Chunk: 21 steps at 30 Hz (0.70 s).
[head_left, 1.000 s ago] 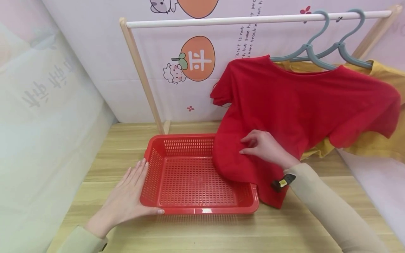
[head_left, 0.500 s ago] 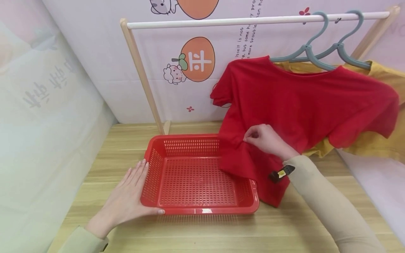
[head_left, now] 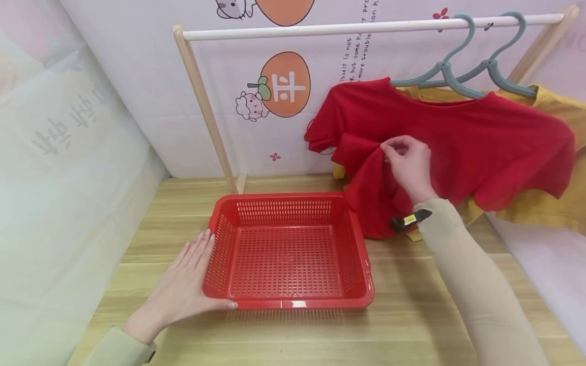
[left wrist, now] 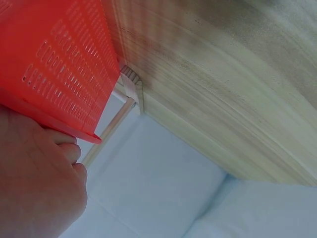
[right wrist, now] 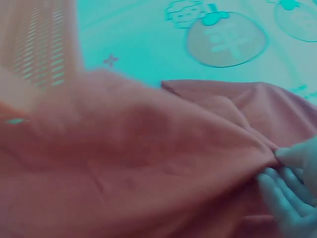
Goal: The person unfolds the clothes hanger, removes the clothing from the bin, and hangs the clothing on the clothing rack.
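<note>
A red T-shirt (head_left: 458, 142) hangs on a blue-grey hanger (head_left: 450, 76). My right hand (head_left: 409, 165) pinches a fold of its front between thumb and fingers, lifting the lower part into a gathered drape. In the right wrist view the pinched cloth (right wrist: 198, 163) stretches away from the fingertips (right wrist: 277, 193). On the table a red plastic basket (head_left: 288, 305) stands just left of the shirt, with nothing in it. My left hand (head_left: 183, 279) rests against its left side, fingers straight along the wall and thumb at the front rim. The left wrist view shows the basket's slotted wall (left wrist: 64, 74) beside that hand.
A wooden rack with a white rail (head_left: 320, 31) spans the back. Behind the red shirt a yellow shirt (head_left: 540, 208) hangs on a second hanger (head_left: 508, 76). Printed cloth walls (head_left: 183, 137) enclose the wooden table (head_left: 274, 340) at the back and left.
My right hand has closed on the shirt and moved up and right, raising the hem off the basket's right side. The left hand and basket have stayed in place.
</note>
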Each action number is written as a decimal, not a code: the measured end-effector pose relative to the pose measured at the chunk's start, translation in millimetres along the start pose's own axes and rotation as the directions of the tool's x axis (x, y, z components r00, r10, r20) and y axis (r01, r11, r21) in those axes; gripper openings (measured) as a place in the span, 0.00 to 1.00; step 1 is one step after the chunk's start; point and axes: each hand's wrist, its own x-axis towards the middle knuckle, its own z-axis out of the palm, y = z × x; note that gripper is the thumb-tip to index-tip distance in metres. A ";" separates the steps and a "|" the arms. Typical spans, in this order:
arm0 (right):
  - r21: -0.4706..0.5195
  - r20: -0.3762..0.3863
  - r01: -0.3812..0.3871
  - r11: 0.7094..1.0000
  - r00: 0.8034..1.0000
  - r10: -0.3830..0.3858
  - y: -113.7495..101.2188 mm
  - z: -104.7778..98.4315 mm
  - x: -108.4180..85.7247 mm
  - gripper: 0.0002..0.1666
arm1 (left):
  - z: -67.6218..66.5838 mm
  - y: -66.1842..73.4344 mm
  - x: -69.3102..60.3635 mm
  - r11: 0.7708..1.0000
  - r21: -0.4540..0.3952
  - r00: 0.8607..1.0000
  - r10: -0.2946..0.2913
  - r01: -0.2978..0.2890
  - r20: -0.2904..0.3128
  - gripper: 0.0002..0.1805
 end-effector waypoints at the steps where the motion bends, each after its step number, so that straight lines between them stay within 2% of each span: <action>1: -0.013 0.048 -0.002 1.000 0.999 0.002 2.9 3.5 -0.6 0.21 | 0.0 -0.2 0.1 1.000 0.002 1.000 0.000 0.000 0.002 0.80; 3: -0.060 0.159 0.001 0.998 0.987 0.008 10.1 10.1 -2.8 0.23 | 0.1 -0.3 0.1 1.000 0.004 1.000 0.000 0.000 0.005 0.80; 5: -0.101 0.259 -0.008 0.995 0.965 0.034 16.4 15.8 -6.3 0.27 | 0.3 -0.3 0.2 1.000 0.008 1.000 0.003 -0.003 0.007 0.79; 8: -0.147 0.344 0.007 0.989 0.938 0.044 21.6 22.9 -11.0 0.29 | 0.5 -0.7 0.1 1.000 0.005 1.000 0.004 -0.004 0.006 0.79; 12: -0.150 0.378 0.027 0.988 0.925 0.033 18.8 27.7 -14.8 0.31 | -0.9 -1.8 1.9 1.000 -0.010 1.000 0.000 0.001 0.014 0.79; 15: -0.129 0.395 0.026 0.991 0.918 0.028 9.4 29.1 -16.9 0.36 | -6.8 -4.6 7.5 0.999 -0.036 1.000 -0.006 0.007 0.016 0.80; 18: -0.110 0.417 0.039 0.993 0.909 0.010 -8.0 31.3 -19.6 0.43 | -19.8 -12.7 17.6 0.999 -0.032 1.000 -0.009 0.009 0.004 0.79; 21: -0.115 0.428 0.083 0.990 0.903 -0.026 -31.8 35.5 -23.4 0.46 | -38.5 -25.3 29.8 1.000 0.007 0.999 -0.021 0.022 -0.025 0.78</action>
